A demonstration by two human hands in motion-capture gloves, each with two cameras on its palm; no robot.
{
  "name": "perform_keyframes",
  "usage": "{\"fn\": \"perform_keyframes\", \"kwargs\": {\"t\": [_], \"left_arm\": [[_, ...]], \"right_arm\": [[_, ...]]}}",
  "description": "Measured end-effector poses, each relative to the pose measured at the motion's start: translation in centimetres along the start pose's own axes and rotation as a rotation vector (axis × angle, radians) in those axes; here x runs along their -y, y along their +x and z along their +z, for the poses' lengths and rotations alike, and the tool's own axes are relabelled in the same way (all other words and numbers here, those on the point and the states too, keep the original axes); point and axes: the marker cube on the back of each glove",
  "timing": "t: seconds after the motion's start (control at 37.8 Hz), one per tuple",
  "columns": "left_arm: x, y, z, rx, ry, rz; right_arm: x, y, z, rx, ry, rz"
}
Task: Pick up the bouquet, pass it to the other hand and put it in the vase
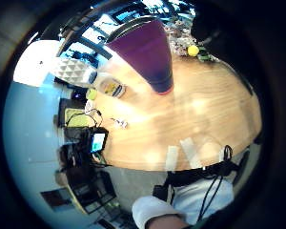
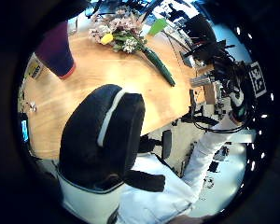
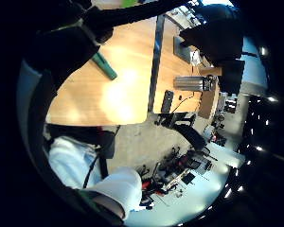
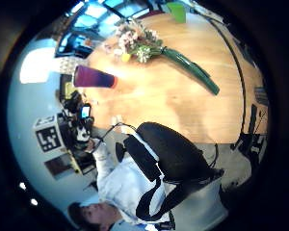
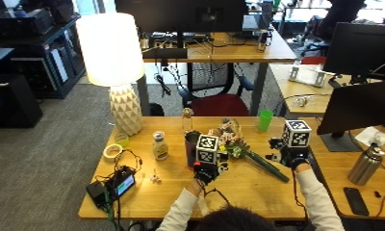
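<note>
1. Lying flat on the bench (image 5: 154,202), the bouquet (image 5: 244,150) was near the far edge, flowers beside the vase (image 5: 192,149), stems pointing toward the right edge, easy to take.
2. The right hand (image 5: 288,156) hovered over the stem end, holding nothing; whether its grip was apart, I cannot tell.
3. The left hand (image 5: 206,172) waited near the vase, probably to receive; its grip I cannot tell.

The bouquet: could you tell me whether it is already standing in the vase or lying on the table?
Lying on the table. The bouquet rests flat beside the upright vase, with neither hand holding it.
</note>
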Motion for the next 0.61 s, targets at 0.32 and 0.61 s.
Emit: {"fn": "perform_keyframes", "kwargs": {"t": [0.32, 0.61], "left_arm": [[0.3, -0.2, 0.3, -0.012, 0.017, -0.003], [0.2, 1.1, -0.9, 0.002, 0.031, 0.071]], "right_arm": [[-0.6, -0.8, -0.6, 0.018, 0.008, -0.023], [-1.4, -0.2, -1.8, 0.005, -0.103, 0.032]]}}
